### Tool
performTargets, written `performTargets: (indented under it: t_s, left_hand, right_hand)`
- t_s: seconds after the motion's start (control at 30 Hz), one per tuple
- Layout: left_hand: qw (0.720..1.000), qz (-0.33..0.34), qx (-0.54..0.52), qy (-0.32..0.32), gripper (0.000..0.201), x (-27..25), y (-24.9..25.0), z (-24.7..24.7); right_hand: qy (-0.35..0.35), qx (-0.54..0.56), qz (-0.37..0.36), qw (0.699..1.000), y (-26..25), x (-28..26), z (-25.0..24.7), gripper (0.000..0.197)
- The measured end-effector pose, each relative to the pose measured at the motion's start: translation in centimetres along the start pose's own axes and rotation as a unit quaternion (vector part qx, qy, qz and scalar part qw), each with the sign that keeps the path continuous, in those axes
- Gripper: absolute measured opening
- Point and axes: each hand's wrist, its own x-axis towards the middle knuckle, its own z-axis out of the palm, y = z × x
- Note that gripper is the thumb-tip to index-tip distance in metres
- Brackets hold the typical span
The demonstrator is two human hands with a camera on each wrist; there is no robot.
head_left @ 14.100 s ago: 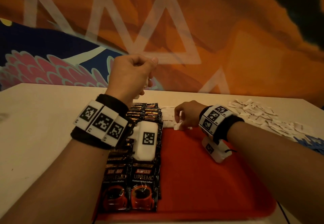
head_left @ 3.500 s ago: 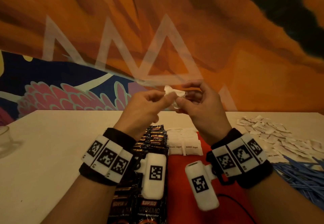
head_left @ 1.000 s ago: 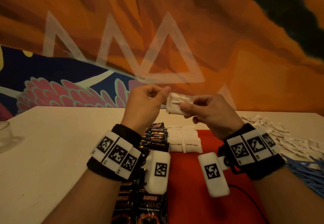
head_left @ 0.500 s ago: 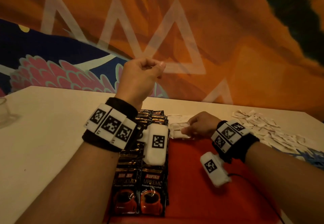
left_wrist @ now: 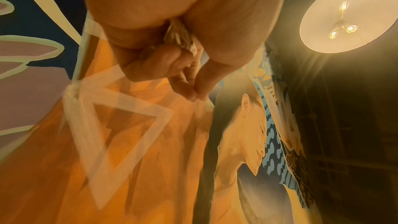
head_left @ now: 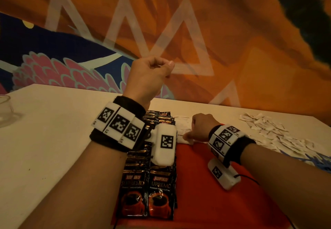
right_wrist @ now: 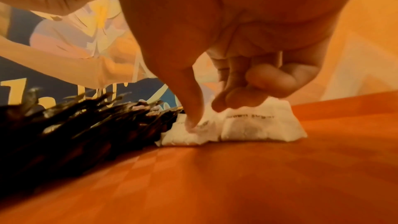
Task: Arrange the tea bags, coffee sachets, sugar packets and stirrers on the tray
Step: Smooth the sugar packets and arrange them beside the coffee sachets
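A red tray (head_left: 206, 196) lies in front of me. Black coffee sachets (head_left: 148, 189) run in two rows down its left side. White sugar packets (head_left: 181, 123) sit in rows at the tray's far end. My right hand (head_left: 188, 136) is down on them; in the right wrist view its thumb and index finger (right_wrist: 204, 113) pinch the near-left sugar packet (right_wrist: 187, 135), beside a brown sugar packet (right_wrist: 258, 127). My left hand (head_left: 166, 65) is raised above the sachets, curled round a small bunch of white sugar packets (left_wrist: 181, 37) in its palm.
Loose sugar packets (head_left: 268, 128) are strewn on the white table right of the tray, with blue stirrers (head_left: 318, 160) nearer me. A clear glass (head_left: 5, 107) stands at the far left edge. A painted wall rises behind the table.
A second ago both hands held a sugar packet up in the air. The right hand has since come down with it onto the packet rows. The left hand stays raised.
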Motion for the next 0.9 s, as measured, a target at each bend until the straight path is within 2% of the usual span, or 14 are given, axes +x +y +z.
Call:
performTargets:
  t_s: [0.1, 0.2, 0.33, 0.47, 0.53, 0.6, 0.7, 0.77, 0.9]
  left_hand:
    - [1.0, -0.004, -0.001, 0.003, 0.014, 0.0, 0.0, 0.0]
    - [0.999, -0.027, -0.017, -0.005, 0.021, -0.1, 0.0, 0.1]
    - [0.997, -0.064, -0.038, -0.031, 0.028, -0.3, 0.2, 0.4]
    - [0.992, -0.091, -0.06, -0.058, 0.037, -0.2, 0.1, 0.3]
    - [0.989, -0.104, -0.073, -0.072, 0.045, -0.2, -0.1, 0.4]
    - [0.986, -0.122, -0.075, -0.084, 0.05, -0.3, -0.2, 0.7]
    - [0.983, -0.145, -0.05, -0.1, 0.051, -0.6, -0.3, 1.2]
    - [0.978, -0.16, -0.046, -0.122, 0.052, -0.9, -0.4, 1.5]
    - [0.971, -0.176, -0.043, -0.159, 0.054, -1.2, -0.5, 1.8]
  right_hand:
    - [0.038, 0.045, -0.048, 0.997, 0.0, -0.2, -0.4, 0.031]
    - [0.004, 0.038, -0.093, 0.995, -0.5, -0.3, -0.4, 0.018]
    - [-0.041, -0.023, -0.101, 0.994, -0.5, 0.1, 0.3, 0.027]
    - [-0.026, 0.008, -0.11, 0.994, 0.0, -0.2, 0.0, 0.029]
    - [0.019, 0.066, -0.136, 0.988, 0.1, -0.9, -1.0, 0.022]
    - [0.099, 0.153, -0.179, 0.967, -0.2, -1.7, -2.2, 0.014]
    - [0.188, 0.335, -0.248, 0.89, -1.3, -3.0, -4.0, 0.005]
    - [0.182, 0.407, -0.294, 0.845, -1.8, -3.6, -4.7, 0.011]
    - [0.141, 0.399, -0.362, 0.83, -2.3, -4.0, -4.8, 0.019]
